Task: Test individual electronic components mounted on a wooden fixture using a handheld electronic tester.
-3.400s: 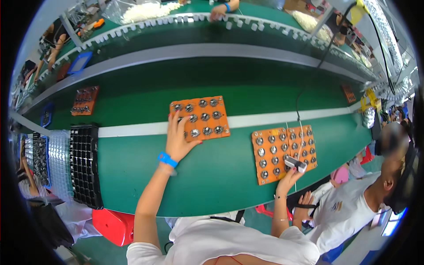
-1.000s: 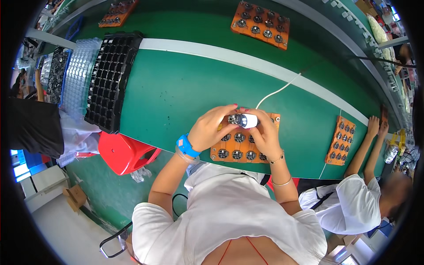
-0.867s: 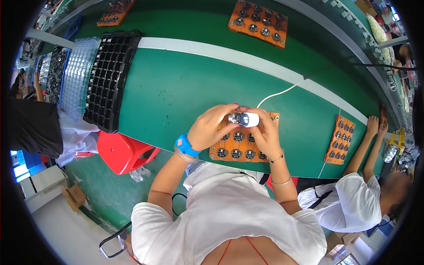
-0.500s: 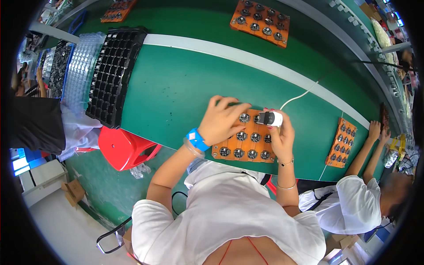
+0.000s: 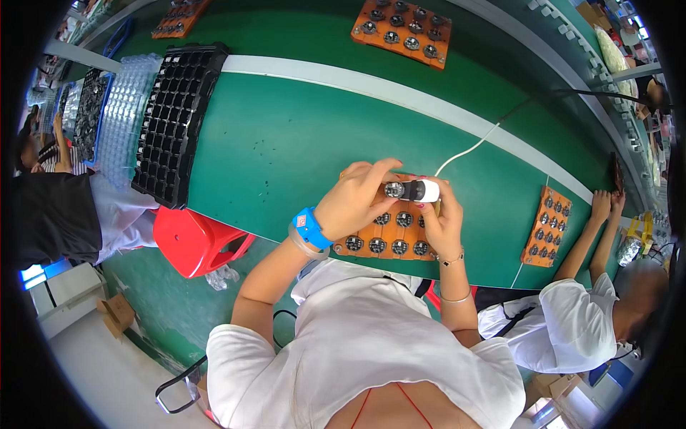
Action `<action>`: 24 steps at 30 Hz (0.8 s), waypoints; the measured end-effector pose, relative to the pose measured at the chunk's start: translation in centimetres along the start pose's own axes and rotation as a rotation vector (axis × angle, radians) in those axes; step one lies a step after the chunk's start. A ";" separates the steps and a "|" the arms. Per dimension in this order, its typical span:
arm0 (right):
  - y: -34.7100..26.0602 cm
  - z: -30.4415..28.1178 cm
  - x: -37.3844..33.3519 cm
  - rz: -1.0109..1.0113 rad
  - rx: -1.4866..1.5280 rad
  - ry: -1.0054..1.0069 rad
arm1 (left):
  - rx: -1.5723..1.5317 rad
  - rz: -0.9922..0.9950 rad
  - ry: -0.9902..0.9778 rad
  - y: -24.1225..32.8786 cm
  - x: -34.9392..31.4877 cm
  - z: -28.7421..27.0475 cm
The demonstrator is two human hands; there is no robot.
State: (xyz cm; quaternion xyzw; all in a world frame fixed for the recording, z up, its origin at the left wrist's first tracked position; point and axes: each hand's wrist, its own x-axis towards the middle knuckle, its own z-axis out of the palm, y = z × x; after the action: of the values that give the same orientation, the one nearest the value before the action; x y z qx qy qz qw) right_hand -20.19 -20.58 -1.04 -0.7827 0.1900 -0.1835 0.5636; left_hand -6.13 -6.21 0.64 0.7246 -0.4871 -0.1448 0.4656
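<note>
My left hand (image 5: 355, 196), with a blue band at its wrist, pinches a small round black-and-silver part (image 5: 394, 189) between thumb and fingers. My right hand (image 5: 444, 222) grips a white handheld tool (image 5: 429, 191) with a black end; a white cord (image 5: 468, 150) runs from it toward the back. The tool's black end meets the round part, or nearly so; I cannot tell if they touch. Beneath both hands lies an orange tray (image 5: 366, 232) holding several similar round parts in rows. My hands hide much of its far side.
Black compartment tray (image 5: 179, 121) and clear plastic trays (image 5: 131, 114) stand at left, above a red stool (image 5: 189, 239). Another orange tray (image 5: 536, 239) lies right, near a co-worker's hands (image 5: 607, 204). Beyond the pale strip, a further loaded orange tray (image 5: 400, 34) sits on dark green surface.
My left hand has risen off the tray's parts to the tool's black end, and the round part now shows between its fingers. The far orange tray has slid slightly left.
</note>
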 end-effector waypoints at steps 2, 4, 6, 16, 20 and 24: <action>0.6 0.2 -0.2 0.018 0.181 0.149 | 0.156 -0.103 -0.134 -0.4 0.0 -0.1; 1.0 -0.8 -0.5 0.012 0.268 0.209 | 0.258 -0.029 -0.103 -0.4 0.0 0.5; 1.5 -1.7 -0.7 -0.001 0.166 0.189 | 0.355 0.039 -0.086 -0.3 0.2 1.4; 2.0 -2.5 -0.9 -0.051 0.021 0.071 | 0.039 0.081 -0.041 0.4 1.5 3.1; 2.2 -2.7 -1.2 -0.069 0.044 0.075 | -0.035 0.077 -0.025 0.7 1.6 3.1; 2.6 -3.5 -1.9 -0.053 0.279 0.182 | 0.147 -0.038 -0.145 0.4 1.8 2.9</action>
State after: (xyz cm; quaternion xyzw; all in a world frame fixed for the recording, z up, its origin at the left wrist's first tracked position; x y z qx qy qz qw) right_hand -23.77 -23.21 -2.61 -0.6819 0.1924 -0.2927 0.6421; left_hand -7.40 -9.36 -0.14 0.7535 -0.5150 -0.1695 0.3719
